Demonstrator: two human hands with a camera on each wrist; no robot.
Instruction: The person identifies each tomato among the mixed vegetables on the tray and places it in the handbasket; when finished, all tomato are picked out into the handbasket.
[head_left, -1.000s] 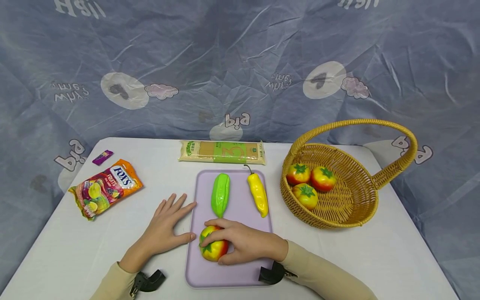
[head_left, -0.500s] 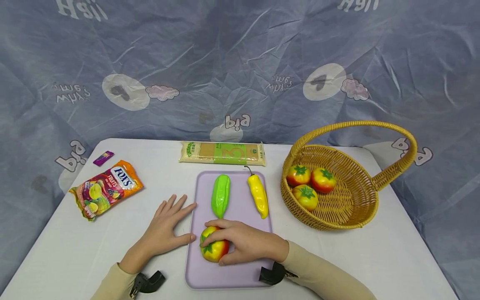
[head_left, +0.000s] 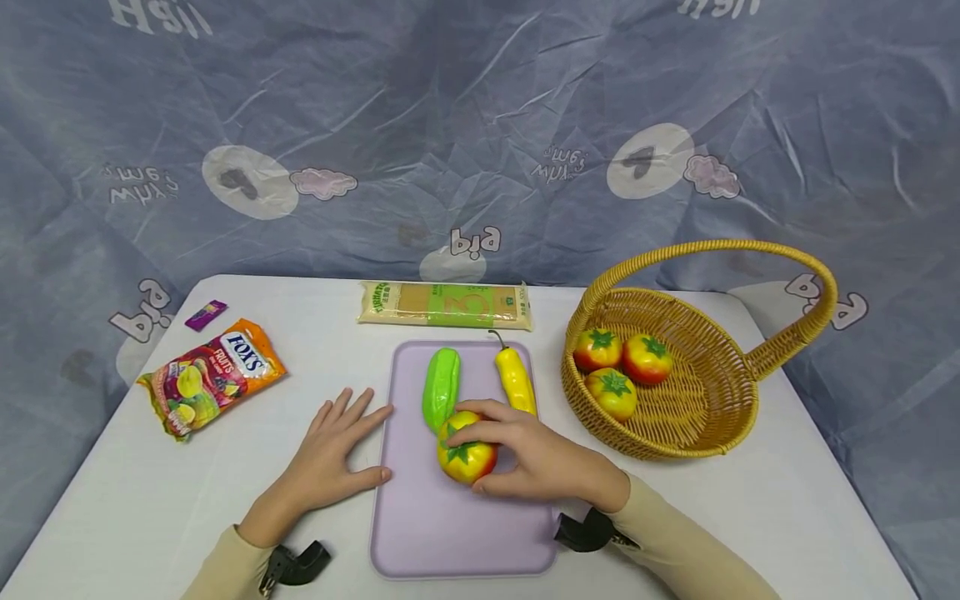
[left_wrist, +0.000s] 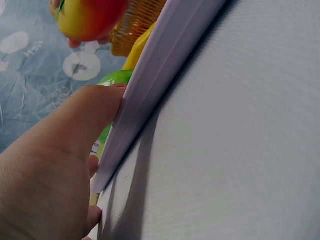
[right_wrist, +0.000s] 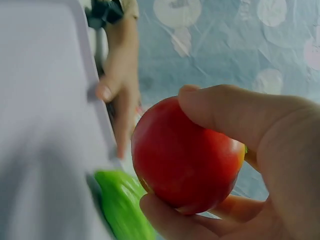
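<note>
My right hand (head_left: 536, 457) grips a red-and-yellow tomato (head_left: 467, 450) with a green leafy top. In the right wrist view the tomato (right_wrist: 187, 155) is raised off the lilac tray (right_wrist: 45, 75), held between thumb and fingers. My left hand (head_left: 330, 454) lies with fingers spread at the left edge of the tray (head_left: 450, 533), its thumb touching the rim. On the tray are a green ridged vegetable (head_left: 441, 387), partly behind the tomato, and a yellow chili pepper (head_left: 516, 379), its lower end hidden by my right hand.
To the right stands a wicker basket (head_left: 720, 408) with a tall arched handle, three tomatoes (head_left: 613, 393) inside. A pasta packet (head_left: 444, 305) lies behind the tray. At left are a candy bag (head_left: 213, 379) and a small purple wrapped sweet (head_left: 206, 315).
My right hand has lifted the tomato from the tray and carried it rightward and away from me. The left hand has stayed in place.
</note>
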